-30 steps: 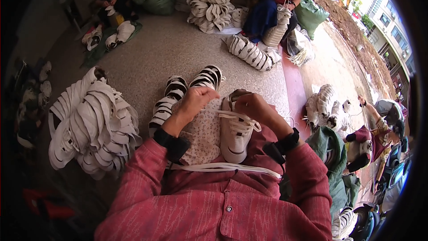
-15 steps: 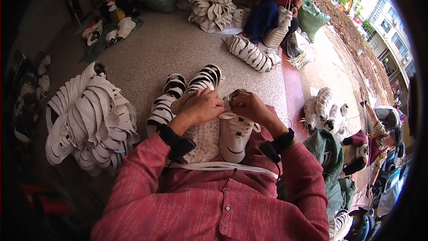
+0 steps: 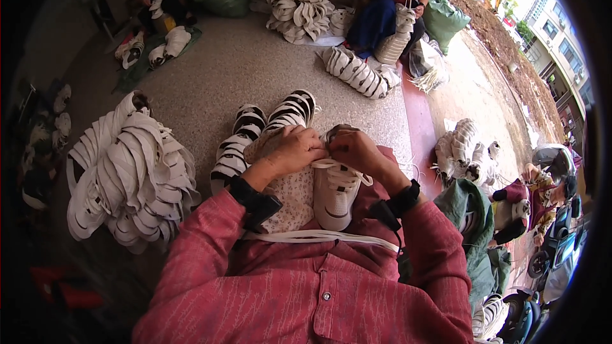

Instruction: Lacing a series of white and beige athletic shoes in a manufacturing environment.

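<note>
A white sneaker upper with dark patches lies on my lap, its toe toward me. White lace crosses its front and bows out at the side. My left hand is closed on the upper's left edge. Closed in a pinch, my right hand sits over the opening at the far end; what its fingertips hold is hidden. The two hands nearly touch. A flower-patterned cloth covers my left thigh, and a bundle of white laces stretches across my waist.
Stacked white uppers stand at my left; black-and-white ones lie just beyond my left hand. A row of uppers rests farther out. Green sacking is by my right elbow. Two people sit working at the back, near green sacks.
Both hands stay at the far end of the upper, with only slight finger movement. The right hand's fingers have drawn a little closer to the left hand.
</note>
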{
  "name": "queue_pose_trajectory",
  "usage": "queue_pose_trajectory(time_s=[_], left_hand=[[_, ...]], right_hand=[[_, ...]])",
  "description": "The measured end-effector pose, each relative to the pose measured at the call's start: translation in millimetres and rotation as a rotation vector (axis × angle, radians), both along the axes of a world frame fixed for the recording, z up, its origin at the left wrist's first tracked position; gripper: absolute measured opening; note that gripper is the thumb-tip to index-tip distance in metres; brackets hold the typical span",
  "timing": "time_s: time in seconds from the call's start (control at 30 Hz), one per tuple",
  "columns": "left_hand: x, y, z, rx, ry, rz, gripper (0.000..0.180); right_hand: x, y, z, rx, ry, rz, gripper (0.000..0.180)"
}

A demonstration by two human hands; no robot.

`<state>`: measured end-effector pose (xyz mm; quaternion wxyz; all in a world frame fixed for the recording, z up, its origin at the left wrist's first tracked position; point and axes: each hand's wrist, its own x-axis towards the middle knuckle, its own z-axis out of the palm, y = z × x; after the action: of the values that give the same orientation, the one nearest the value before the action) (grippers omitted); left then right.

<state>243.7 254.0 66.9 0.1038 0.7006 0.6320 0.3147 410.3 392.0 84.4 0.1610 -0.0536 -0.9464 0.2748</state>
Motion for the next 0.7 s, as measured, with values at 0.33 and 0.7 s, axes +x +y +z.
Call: queue_pose_trajectory(time_s=[0.33, 0.7], left_hand=[[0.9, 1.3, -6.0, -0.011, 0.05, 0.041, 0.019], [-3.4, -25.1, 11.5, 0.161, 0.14, -0.088, 0.017]], right_hand=[[-0.8, -4.2, 7.0, -0.052, 0.017, 0.015, 0.012], [4.6, 3.5, 3.8, -0.045, 0.049, 0.014, 0.013]])
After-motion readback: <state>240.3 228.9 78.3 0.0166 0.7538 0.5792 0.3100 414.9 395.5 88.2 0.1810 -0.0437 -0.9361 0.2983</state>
